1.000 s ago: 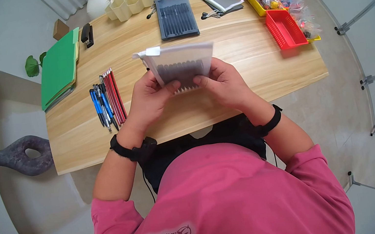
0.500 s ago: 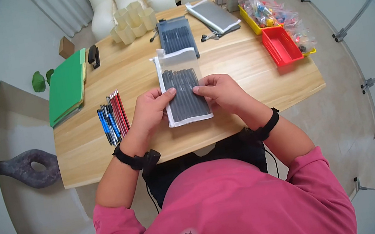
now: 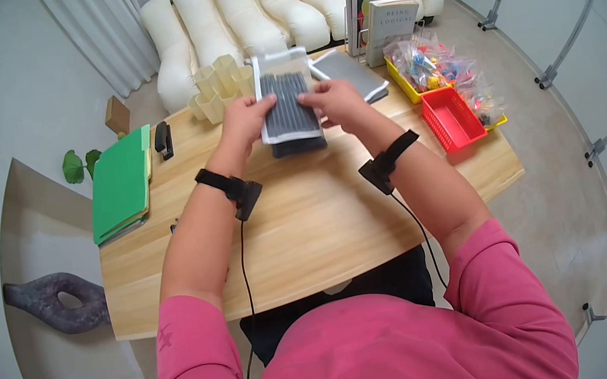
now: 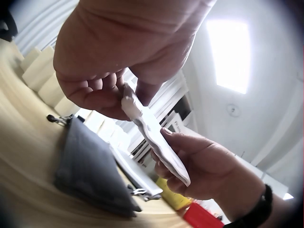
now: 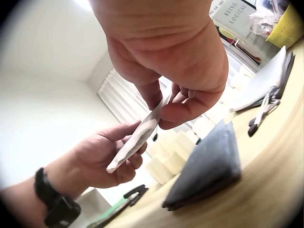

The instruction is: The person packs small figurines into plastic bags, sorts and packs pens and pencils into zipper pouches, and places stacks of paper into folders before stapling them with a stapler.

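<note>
A white-edged clear pouch [image 3: 288, 104] with dark sticks inside is held between both hands at the far part of the table. My left hand [image 3: 247, 120] pinches its left edge, thumb on top; my right hand [image 3: 337, 103] pinches the right edge. Seen from the left wrist, the pouch [image 4: 154, 137] is edge-on, raised above a dark pouch [image 4: 95, 168] on the table. That dark pouch [image 5: 206, 166] also lies below the hands in the right wrist view. In the head view it [image 3: 299, 146] is mostly covered by the held one.
Cream hexagonal holders [image 3: 221, 83] stand behind my left hand. Grey-and-white pouches [image 3: 352, 73], upright books [image 3: 390, 22], a yellow basket [image 3: 404, 80] of bagged items and a red basket [image 3: 452, 120] are on the right. Green folders [image 3: 119, 184] and a black stapler [image 3: 164, 140] lie left.
Both hands have carried the white-edged pouch away from the body, over the dark pouch. It was tilted up near the body earlier. The head view has shifted, and the forearms now cover the pens and pencils.
</note>
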A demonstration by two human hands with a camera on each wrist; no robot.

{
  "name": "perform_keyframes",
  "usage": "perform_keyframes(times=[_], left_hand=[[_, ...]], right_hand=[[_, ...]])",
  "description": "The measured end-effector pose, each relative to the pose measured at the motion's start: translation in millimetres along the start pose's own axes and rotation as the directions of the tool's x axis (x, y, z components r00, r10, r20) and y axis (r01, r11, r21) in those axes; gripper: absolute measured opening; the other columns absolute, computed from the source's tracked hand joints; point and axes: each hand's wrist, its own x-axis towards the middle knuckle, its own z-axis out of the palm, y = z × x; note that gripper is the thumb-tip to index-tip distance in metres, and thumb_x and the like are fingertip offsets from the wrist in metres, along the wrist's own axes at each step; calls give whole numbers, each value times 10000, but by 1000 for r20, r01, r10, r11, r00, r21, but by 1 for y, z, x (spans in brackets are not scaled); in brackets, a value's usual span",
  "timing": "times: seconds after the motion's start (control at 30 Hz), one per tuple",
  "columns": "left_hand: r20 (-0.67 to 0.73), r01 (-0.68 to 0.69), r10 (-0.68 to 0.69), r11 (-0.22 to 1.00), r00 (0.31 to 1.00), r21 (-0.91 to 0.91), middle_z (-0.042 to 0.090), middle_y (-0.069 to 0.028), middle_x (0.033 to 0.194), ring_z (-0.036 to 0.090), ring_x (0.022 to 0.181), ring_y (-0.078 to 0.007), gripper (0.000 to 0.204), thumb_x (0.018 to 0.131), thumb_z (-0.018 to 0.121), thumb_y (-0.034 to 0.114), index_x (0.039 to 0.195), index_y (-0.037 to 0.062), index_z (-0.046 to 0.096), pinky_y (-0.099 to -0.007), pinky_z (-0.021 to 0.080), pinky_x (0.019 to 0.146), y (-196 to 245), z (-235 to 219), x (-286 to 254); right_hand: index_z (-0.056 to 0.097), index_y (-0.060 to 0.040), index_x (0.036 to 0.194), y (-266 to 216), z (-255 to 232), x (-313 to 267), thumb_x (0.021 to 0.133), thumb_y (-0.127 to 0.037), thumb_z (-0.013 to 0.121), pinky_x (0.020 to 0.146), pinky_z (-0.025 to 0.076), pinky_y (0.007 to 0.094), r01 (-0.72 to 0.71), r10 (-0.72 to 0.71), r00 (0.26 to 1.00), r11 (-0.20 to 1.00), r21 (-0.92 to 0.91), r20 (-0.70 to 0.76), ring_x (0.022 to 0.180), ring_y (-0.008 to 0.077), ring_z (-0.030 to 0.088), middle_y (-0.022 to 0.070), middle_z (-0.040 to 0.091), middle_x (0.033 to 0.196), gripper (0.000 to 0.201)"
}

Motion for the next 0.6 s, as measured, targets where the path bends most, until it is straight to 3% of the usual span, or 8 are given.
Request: perform_keyframes(times=[0.17, 0.23, 0.27, 0.3, 0.37, 0.4, 0.53, 0.6], left_hand=[[2, 60, -60, 995, 998, 76, 721, -21, 791, 634, 592, -116, 251, 967, 819, 278, 1032, 45, 754, -300, 486, 502, -37, 1, 20], [-13, 78, -77, 994, 997, 82, 714, -21, 778, 623, 578, -117, 249, 958, 825, 262, 1034, 35, 755, -302, 476, 491, -49, 5, 23], [-29, 59, -56, 992, 998, 111, 710, -21, 771, 618, 567, -120, 253, 947, 834, 247, 1037, 25, 755, -308, 473, 483, -54, 4, 26], [-47, 40, -33, 989, 998, 142, 706, -22, 764, 612, 555, -123, 258, 936, 844, 232, 1041, 14, 754, -314, 470, 475, -56, 2, 27], [-59, 37, -24, 974, 998, 224, 725, -41, 811, 645, 607, -123, 288, 919, 861, 208, 1069, -9, 745, -305, 502, 510, -59, -1, 27], [-74, 1, 19, 965, 997, 261, 732, -51, 843, 662, 646, -120, 317, 910, 875, 205, 1087, -21, 738, -295, 511, 530, -65, -2, 30], [-114, -56, 86, 969, 990, 239, 744, -68, 929, 687, 745, -110, 411, 897, 909, 226, 1144, -42, 721, -273, 522, 578, -83, -2, 36], [-94, -51, 74, 972, 993, 228, 740, -61, 897, 680, 718, -111, 400, 911, 902, 251, 1123, -42, 729, -279, 518, 565, -87, -4, 37]], right_hand=[[758, -12, 903, 25, 2, 21, 927, -290, 860, 525, 514, 341, -97, 97, 995, 993, -61, 13, 580, 175, 634, 61, 672, 694, 297], [764, -9, 910, 30, 8, 21, 922, -288, 861, 531, 517, 343, -58, 45, 997, 975, -214, -66, 579, 170, 632, 75, 697, 718, 295], [773, -11, 930, 31, 8, 22, 898, -320, 872, 607, 561, 373, -64, 46, 996, 962, -266, -75, 633, 208, 685, 106, 740, 764, 327], [773, -11, 930, 37, 9, 25, 898, -320, 872, 607, 561, 373, -73, 57, 996, 962, -265, -67, 633, 208, 685, 106, 740, 764, 327], [779, -16, 946, 44, 8, 30, 869, -373, 886, 713, 593, 389, 27, -85, 990, 897, -441, -114, 748, 252, 748, 131, 775, 831, 380], [786, -16, 967, 44, 9, 30, 841, -415, 899, 791, 602, 395, -23, -38, 991, 894, -448, -127, 854, 274, 778, 153, 797, 903, 433], [790, -15, 990, 46, 8, 26, 829, -433, 907, 785, 604, 397, -63, -16, 986, 886, -459, -166, 859, 265, 780, 156, 802, 936, 463], [802, -6, 987, 45, 8, 23, 823, -469, 903, 787, 604, 401, -100, 15, 982, 887, -451, -189, 844, 269, 782, 162, 803, 916, 501]])
